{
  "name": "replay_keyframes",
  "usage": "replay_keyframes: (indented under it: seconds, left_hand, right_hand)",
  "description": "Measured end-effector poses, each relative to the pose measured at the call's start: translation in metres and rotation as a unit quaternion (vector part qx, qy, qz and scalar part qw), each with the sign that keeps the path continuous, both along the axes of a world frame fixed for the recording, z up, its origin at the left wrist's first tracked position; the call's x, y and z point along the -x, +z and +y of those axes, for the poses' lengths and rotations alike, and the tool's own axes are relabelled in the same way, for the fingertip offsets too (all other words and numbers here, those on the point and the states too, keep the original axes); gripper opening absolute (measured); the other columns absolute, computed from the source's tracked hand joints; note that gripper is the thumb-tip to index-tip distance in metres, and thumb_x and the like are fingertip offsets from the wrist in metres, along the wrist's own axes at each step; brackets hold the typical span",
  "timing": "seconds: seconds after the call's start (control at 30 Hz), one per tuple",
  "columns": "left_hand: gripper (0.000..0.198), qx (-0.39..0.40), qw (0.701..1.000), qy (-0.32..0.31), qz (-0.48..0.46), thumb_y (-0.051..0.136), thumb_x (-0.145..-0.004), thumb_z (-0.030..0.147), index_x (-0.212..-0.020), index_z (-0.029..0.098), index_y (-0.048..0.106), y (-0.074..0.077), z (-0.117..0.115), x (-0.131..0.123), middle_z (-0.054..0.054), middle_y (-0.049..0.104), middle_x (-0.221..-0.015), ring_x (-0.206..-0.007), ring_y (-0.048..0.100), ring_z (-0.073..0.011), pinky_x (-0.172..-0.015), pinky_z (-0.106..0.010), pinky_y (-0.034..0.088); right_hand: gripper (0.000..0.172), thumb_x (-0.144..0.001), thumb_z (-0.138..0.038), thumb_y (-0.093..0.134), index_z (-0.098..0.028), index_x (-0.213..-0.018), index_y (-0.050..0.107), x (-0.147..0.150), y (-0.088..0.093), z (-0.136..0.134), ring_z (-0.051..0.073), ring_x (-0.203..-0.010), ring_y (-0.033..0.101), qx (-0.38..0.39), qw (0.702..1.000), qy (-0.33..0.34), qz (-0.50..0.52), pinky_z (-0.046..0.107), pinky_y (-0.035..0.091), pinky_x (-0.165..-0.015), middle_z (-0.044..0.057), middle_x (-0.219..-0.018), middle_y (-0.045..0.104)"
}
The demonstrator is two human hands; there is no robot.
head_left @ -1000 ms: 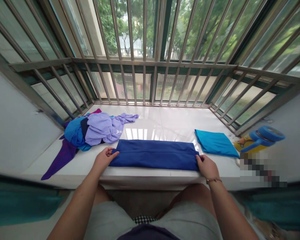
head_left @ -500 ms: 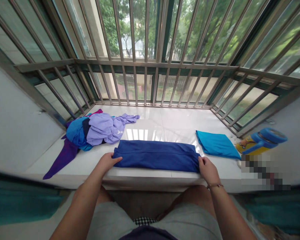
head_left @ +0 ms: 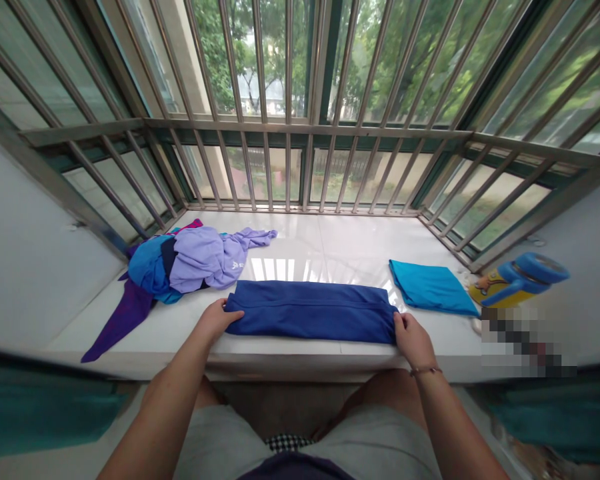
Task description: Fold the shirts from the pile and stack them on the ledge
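Observation:
A dark blue garment (head_left: 310,311), folded into a long strip, lies across the front of the white window ledge (head_left: 330,247). My left hand (head_left: 217,321) pinches its left end, thumb on top. My right hand (head_left: 413,338), with a thin bracelet at the wrist, grips the strip's right end. To the right of the strip lies a neatly folded turquoise cloth (head_left: 431,287). At the back left sits a loose heap of clothes (head_left: 185,261) in lilac, blue and purple.
Metal window bars (head_left: 300,127) close the ledge on three sides. A yellow bottle with a blue lid (head_left: 520,277) lies at the far right. Teal curtains (head_left: 45,407) hang low on both sides. My knees in grey shorts (head_left: 310,440) sit under the ledge.
Both hands have shifted slightly along the ends of the blue strip while keeping hold of it. The strip's left end looks drawn a little inward. Nothing else has moved.

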State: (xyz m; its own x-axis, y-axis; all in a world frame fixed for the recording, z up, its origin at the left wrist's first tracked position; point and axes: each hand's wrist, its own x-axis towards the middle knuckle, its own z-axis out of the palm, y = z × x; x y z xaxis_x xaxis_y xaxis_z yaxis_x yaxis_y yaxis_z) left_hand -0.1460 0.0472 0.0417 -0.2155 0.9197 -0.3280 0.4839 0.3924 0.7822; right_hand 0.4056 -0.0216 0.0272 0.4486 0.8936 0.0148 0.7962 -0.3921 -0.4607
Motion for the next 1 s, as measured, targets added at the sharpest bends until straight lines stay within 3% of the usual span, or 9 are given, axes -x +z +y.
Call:
replay_keyframes:
  seconds: [0.17, 0.27, 0.37, 0.53, 0.7, 0.8, 0.9, 1.0]
  left_hand:
    - [0.036, 0.028, 0.998, -0.039, -0.045, 0.091, -0.064, 0.046, -0.083, 0.017, 0.08, 0.002, 0.004, -0.003, -0.012, 0.085, -0.09, -0.09, 0.081, -0.0354, -0.075, -0.037, 0.061]
    - [0.043, 0.013, 0.998, -0.041, -0.045, 0.089, -0.064, 0.054, -0.087, 0.018, 0.083, 0.005, 0.004, -0.002, -0.012, 0.086, -0.094, -0.094, 0.081, -0.0374, -0.078, -0.038, 0.062]
    - [0.047, -0.02, 0.999, -0.03, -0.033, 0.081, -0.074, 0.059, -0.097, 0.018, 0.083, 0.005, 0.003, 0.006, -0.012, 0.086, -0.102, -0.101, 0.081, -0.0375, -0.083, -0.039, 0.062]
    - [0.037, -0.039, 0.986, -0.042, 0.155, 0.07, -0.085, 0.054, -0.095, 0.02, 0.079, 0.0, -0.004, 0.024, -0.015, 0.085, -0.102, -0.106, 0.078, -0.0387, -0.087, -0.039, 0.057]
    - [0.048, -0.053, 0.963, -0.036, 0.263, 0.05, -0.095, 0.063, -0.09, 0.022, 0.074, 0.001, -0.014, 0.026, -0.017, 0.082, -0.096, -0.096, 0.076, -0.038, -0.078, -0.038, 0.05]
    - [0.049, -0.106, 0.965, -0.011, 0.24, 0.045, -0.098, 0.064, -0.087, 0.024, 0.071, 0.01, -0.018, 0.023, -0.01, 0.079, -0.087, -0.086, 0.073, -0.0325, -0.073, -0.035, 0.047]
    - [0.051, -0.16, 0.972, 0.028, 0.167, 0.046, -0.097, 0.067, -0.098, 0.024, 0.074, 0.019, -0.017, 0.021, -0.006, 0.08, -0.09, -0.086, 0.072, -0.0286, -0.074, -0.032, 0.047]
    - [0.046, -0.155, 0.974, 0.037, 0.158, 0.05, -0.097, 0.063, -0.098, 0.024, 0.074, 0.018, -0.011, 0.02, -0.005, 0.08, -0.09, -0.088, 0.073, -0.0281, -0.073, -0.031, 0.046]
  right_hand:
    - [0.039, -0.109, -0.045, 0.042, -0.022, -0.091, 0.068, 0.001, -0.002, -0.001, 0.024, -0.076, 0.066, -0.006, 1.0, 0.004, -0.003, 0.031, 0.036, -0.068, 0.009, -0.082, 0.072]
    - [0.039, -0.108, -0.045, 0.042, -0.022, -0.091, 0.068, 0.001, -0.002, 0.0, 0.024, -0.075, 0.065, -0.015, 1.0, 0.001, -0.005, 0.031, 0.037, -0.067, 0.01, -0.083, 0.074]
    - [0.039, -0.108, -0.045, 0.042, -0.022, -0.091, 0.068, -0.001, 0.001, -0.001, 0.024, -0.077, 0.067, -0.017, 1.0, 0.001, -0.005, 0.031, 0.039, -0.068, 0.011, -0.086, 0.075]
    - [0.04, -0.109, -0.045, 0.043, -0.022, -0.089, 0.069, -0.005, 0.003, -0.009, 0.025, -0.075, 0.069, 0.01, 0.999, -0.014, -0.038, 0.032, 0.038, -0.066, 0.012, -0.085, 0.076]
    - [0.038, -0.109, -0.044, 0.043, -0.022, -0.09, 0.067, -0.001, 0.002, -0.017, 0.026, -0.074, 0.069, 0.033, 0.997, -0.006, -0.063, 0.034, 0.037, -0.065, 0.014, -0.085, 0.076]
    - [0.035, -0.109, -0.042, 0.043, -0.021, -0.096, 0.067, 0.002, 0.005, -0.02, 0.027, -0.081, 0.071, -0.009, 0.999, -0.009, -0.039, 0.034, 0.041, -0.07, 0.015, -0.093, 0.077]
    - [0.037, -0.11, -0.045, 0.041, -0.02, -0.105, 0.067, 0.003, 0.008, -0.019, 0.027, -0.086, 0.072, -0.044, 0.998, -0.034, -0.02, 0.033, 0.042, -0.072, 0.015, -0.099, 0.078]
    - [0.038, -0.112, -0.044, 0.04, -0.019, -0.106, 0.068, 0.003, 0.011, -0.014, 0.026, -0.086, 0.072, -0.005, 0.998, -0.038, -0.044, 0.033, 0.042, -0.072, 0.016, -0.099, 0.078]
